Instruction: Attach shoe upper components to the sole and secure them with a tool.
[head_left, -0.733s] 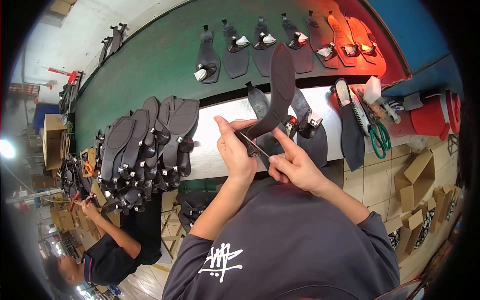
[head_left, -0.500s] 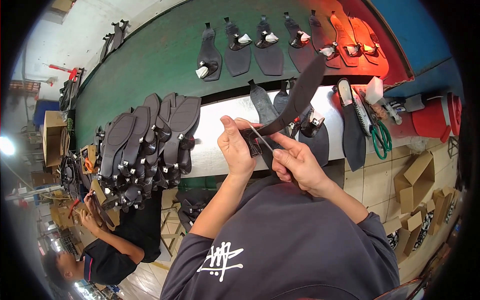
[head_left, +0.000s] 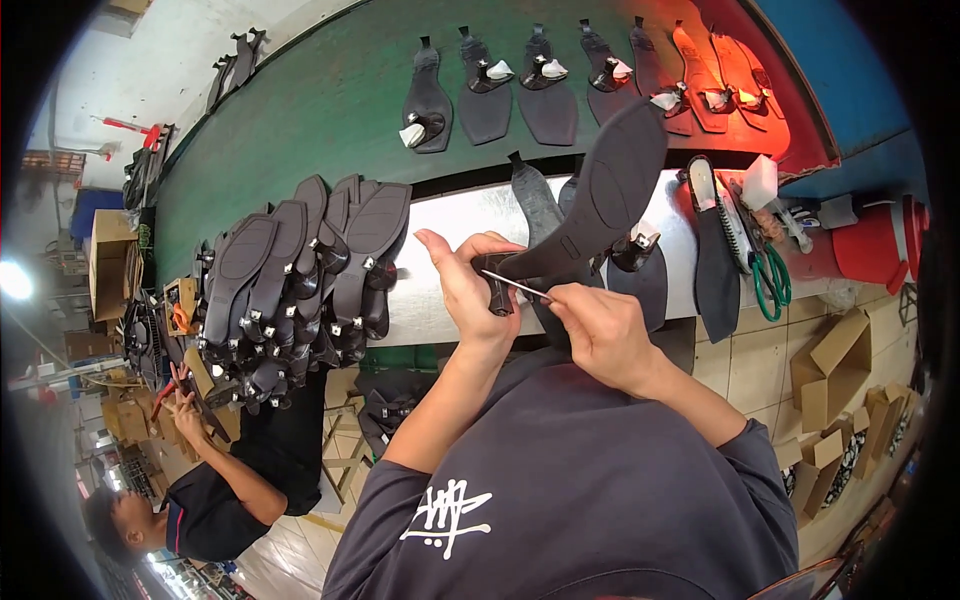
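My left hand (head_left: 472, 290) is closed around the heel end of a black sandal (head_left: 612, 190). The sandal's toe points up and to the right, and its patterned outsole faces me. Between finger and thumb, my right hand (head_left: 612, 338) grips a thin metal rod (head_left: 516, 285), whose handle, if any, is hidden. The rod lies across the sandal's heel part, its tip close to my left fingers. Behind the sandal, partly covered, a black insole piece (head_left: 537, 208) and a dark shoe part with white wrapping (head_left: 638, 245) rest on the silvery strip (head_left: 425, 305).
A pile of black sandals (head_left: 290, 270) stands left. Black shoe parts (head_left: 487, 110) line the green belt (head_left: 330, 110), the right ones under red light. Green-handled scissors (head_left: 770, 285) and a black sole (head_left: 715, 270) lie right. A co-worker's hand (head_left: 187, 412) shows at lower left.
The sandal has turned so its outsole shows more broadly. My right hand has rolled over, knuckles up, and the rod now lies flatter, its tip pointing toward my left hand.
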